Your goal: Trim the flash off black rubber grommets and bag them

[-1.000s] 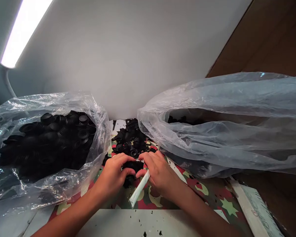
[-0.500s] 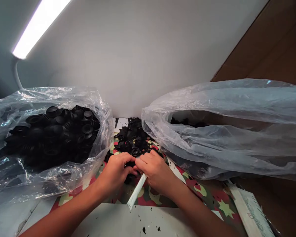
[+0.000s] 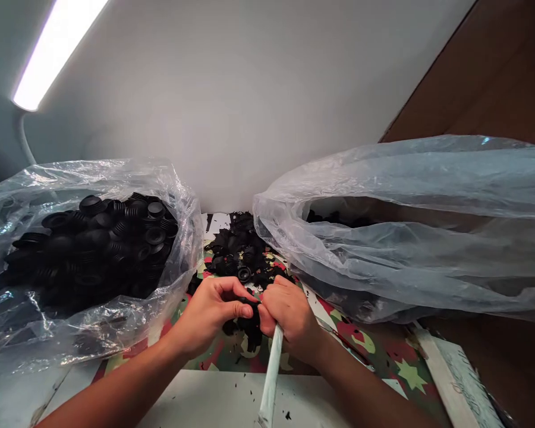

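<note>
My left hand (image 3: 211, 312) pinches a small black rubber piece (image 3: 248, 308) between thumb and fingers; the grip covers much of it. Close against it, my right hand (image 3: 289, 315) is wrapped round a tool with a white-wrapped handle (image 3: 271, 374). The handle slants down toward me, and the tool's working end is hidden by my fingers. Just beyond my hands lies a heap of black rubber parts and scraps (image 3: 236, 244), with a round ribbed piece (image 3: 244, 274) at its near edge. More black scraps lie under my hands.
At left, a clear plastic bag (image 3: 189, 232) holds many ribbed black plugs (image 3: 102, 238). Another clear bag (image 3: 410, 267) with black parts inside lies open at right. A patterned cloth (image 3: 410, 374), a white sheet (image 3: 196, 398), a lamp (image 3: 57, 53) and cardboard (image 3: 485, 77) surround the work.
My right hand has turned, swinging the white handle rightward and closer to me. The fingers of both hands have parted slightly, so the black piece shows more.
</note>
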A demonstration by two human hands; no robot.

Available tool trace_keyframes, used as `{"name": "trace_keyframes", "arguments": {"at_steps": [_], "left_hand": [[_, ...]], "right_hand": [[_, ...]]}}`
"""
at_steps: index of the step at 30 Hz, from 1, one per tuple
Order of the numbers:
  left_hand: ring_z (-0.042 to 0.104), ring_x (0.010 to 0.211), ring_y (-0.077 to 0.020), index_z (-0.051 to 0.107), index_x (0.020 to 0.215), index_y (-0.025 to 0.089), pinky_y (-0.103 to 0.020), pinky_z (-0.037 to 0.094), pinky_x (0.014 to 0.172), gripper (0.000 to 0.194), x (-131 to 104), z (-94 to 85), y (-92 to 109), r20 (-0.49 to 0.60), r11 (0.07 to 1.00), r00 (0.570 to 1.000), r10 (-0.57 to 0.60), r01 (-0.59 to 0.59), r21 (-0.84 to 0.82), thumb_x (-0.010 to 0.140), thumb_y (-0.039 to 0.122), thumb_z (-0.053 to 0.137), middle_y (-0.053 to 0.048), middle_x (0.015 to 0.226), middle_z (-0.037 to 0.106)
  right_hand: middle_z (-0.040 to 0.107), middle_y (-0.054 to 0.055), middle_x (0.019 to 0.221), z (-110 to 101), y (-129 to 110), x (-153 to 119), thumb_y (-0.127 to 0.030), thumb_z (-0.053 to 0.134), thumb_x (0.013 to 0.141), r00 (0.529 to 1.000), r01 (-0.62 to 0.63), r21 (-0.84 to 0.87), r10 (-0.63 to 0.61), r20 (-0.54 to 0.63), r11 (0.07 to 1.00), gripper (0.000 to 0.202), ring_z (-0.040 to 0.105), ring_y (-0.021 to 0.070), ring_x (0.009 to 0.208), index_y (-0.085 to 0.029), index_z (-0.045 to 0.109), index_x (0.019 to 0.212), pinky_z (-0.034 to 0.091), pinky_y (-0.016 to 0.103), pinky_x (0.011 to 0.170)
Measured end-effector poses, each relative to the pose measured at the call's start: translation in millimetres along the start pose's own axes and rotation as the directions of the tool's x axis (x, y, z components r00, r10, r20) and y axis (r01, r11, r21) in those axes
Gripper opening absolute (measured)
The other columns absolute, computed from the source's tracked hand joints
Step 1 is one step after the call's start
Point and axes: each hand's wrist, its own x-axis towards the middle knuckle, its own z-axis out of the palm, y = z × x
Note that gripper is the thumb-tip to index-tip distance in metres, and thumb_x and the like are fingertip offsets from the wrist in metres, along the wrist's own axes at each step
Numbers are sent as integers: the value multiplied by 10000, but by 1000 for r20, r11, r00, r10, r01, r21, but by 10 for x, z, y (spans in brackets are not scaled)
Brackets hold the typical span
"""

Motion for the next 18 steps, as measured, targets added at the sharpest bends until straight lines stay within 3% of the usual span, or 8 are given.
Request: {"name": "trace_keyframes", "arguments": {"at_steps": [2, 4, 7, 10, 13, 15, 18], "left_hand": [[580, 566, -123, 735, 618, 157, -233, 455, 567, 120, 16, -57, 52, -130, 997, 990, 63, -68, -31, 558, 195, 832, -5, 617, 707], [578, 546, -123, 734, 638, 162, -234, 457, 545, 153, 32, -117, 107, -192, 994, 976, 105, -111, -18, 545, 205, 848, 2, 605, 698], [631, 611, -150, 763, 701, 160, -251, 495, 595, 185, 48, -155, 138, -118, 995, 989, 92, -88, 37, 543, 196, 852, -13, 644, 722], [648, 638, -158, 768, 719, 166, -256, 510, 621, 169, 57, -136, 96, -119, 995, 988, 95, -90, 48, 565, 200, 829, -8, 651, 726], [638, 620, -154, 756, 675, 168, -251, 507, 600, 126, 55, -96, 39, -126, 992, 987, 97, -86, 91, 559, 179, 803, 1, 629, 713], [617, 583, -144, 753, 679, 170, -241, 494, 554, 113, 46, -68, 12, -107, 989, 991, 79, -65, 131, 572, 176, 788, 2, 632, 712], [597, 551, -136, 761, 720, 178, -229, 473, 500, 111, 25, -30, -12, -102, 978, 990, 96, -75, 193, 609, 169, 753, 4, 645, 711]], "right_hand": [[359, -44, 524, 19, 54, -29, -139, 336, 1002, 991, -129, -27, 128, -39, 991, 410, 318, 149, 497, -257, 288, 613, 249, 326, 550], [373, -39, 523, 38, 119, -38, -169, 347, 1000, 964, -267, -38, 266, -22, 963, 405, 342, 151, 504, -260, 284, 611, 261, 317, 542], [383, -48, 510, 71, 189, -13, -207, 413, 987, 940, -338, -36, 339, 27, 940, 399, 359, 142, 490, -254, 313, 603, 266, 296, 514], [396, -55, 505, 66, 182, 21, -236, 418, 1003, 929, -368, -13, 368, 47, 930, 411, 384, 125, 467, -244, 352, 597, 280, 271, 488], [519, -40, 561, 13, 113, 41, -286, 421, 1025, 885, -465, 75, 460, 73, 882, 370, 487, 122, 497, -229, 520, 673, 357, 247, 495], [623, -6, 663, -20, 51, 52, -286, 466, 1018, 871, -490, 118, 490, 35, 864, 297, 581, 142, 590, -216, 638, 786, 440, 254, 562], [665, 29, 777, -30, -45, 64, -231, 563, 980, 897, -426, 137, 437, -63, 894, 176, 633, 161, 687, -210, 728, 923, 506, 278, 633]]}}
